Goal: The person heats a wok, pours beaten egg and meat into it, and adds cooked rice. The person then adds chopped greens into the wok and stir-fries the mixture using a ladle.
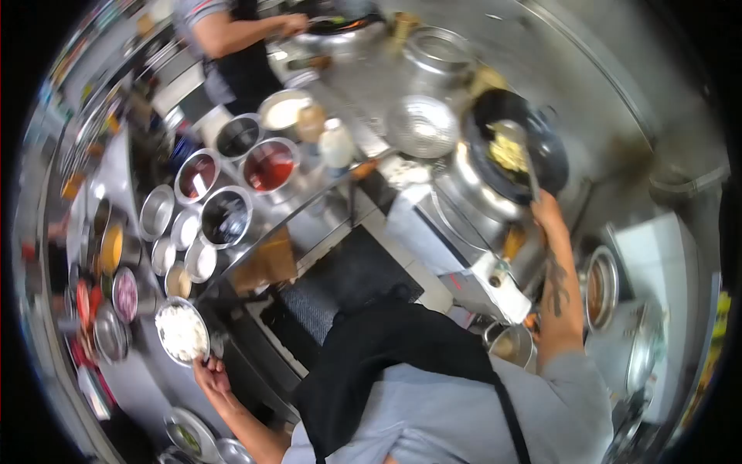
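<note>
My left hand grips the near rim of a round metal bowl heaped with white food, over the left counter. Whether the bowl is lifted or rests there, I cannot tell. At the right, my right hand is closed around the handle of a long metal ladle. Its head reaches into a dark wok on the stove. Yellow food, perhaps egg, lies in the wok at the ladle's head, which it partly hides.
Several pots with red and dark liquids and small bowls crowd the left counter. A perforated metal strainer sits left of the wok. Across the way a co-worker's hand is at another wok. A black mat covers the floor.
</note>
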Motion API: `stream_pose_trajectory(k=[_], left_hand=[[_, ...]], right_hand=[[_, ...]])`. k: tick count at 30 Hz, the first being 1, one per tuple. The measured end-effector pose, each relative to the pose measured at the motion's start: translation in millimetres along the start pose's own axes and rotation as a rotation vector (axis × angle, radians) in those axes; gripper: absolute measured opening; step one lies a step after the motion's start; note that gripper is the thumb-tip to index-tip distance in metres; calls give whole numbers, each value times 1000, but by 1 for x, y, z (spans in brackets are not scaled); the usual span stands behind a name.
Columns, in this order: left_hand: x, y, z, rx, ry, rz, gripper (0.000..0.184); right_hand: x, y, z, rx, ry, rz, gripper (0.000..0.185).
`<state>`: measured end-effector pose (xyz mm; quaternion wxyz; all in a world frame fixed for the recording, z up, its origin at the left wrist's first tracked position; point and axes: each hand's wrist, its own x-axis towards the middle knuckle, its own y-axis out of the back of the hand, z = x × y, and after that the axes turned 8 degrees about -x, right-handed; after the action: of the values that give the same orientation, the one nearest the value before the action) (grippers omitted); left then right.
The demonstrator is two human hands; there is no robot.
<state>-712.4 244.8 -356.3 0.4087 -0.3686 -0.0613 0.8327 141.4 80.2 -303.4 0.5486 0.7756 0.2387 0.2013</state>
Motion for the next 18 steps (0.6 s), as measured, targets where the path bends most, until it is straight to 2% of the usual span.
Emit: stream_pose_trajectory(k=[1, 5, 7, 8, 9, 11, 13, 18], left_hand=[[-11, -23, -11, 22, 48, -49, 7], [-41, -94, -48, 81, 202, -219, 8], [-74, -146, -69, 111, 231, -351, 9], [-84, -170, -79, 176, 230, -343, 9], [-89, -189, -91, 127, 297, -454, 10], [-99, -229, -112, 238, 365, -516, 12], [-123, -276, -133, 310, 391, -537, 15], [-158, -390, -197, 439, 586, -836, 10]], right_hand=[[-6, 14, -22, 35, -55, -114, 30], [-22, 56, -45, 14, -86, -152, 26], [-32, 34, -9, -193, 155, 131, 33], [-42, 32, 1, -170, 40, 0, 42], [-50, 33, 10, -149, 39, -52, 45], [-62, 40, 29, -119, 102, -99, 46], [-71, 50, 37, -106, 82, -64, 46], [-59, 51, 11, -131, -127, -110, 41]])
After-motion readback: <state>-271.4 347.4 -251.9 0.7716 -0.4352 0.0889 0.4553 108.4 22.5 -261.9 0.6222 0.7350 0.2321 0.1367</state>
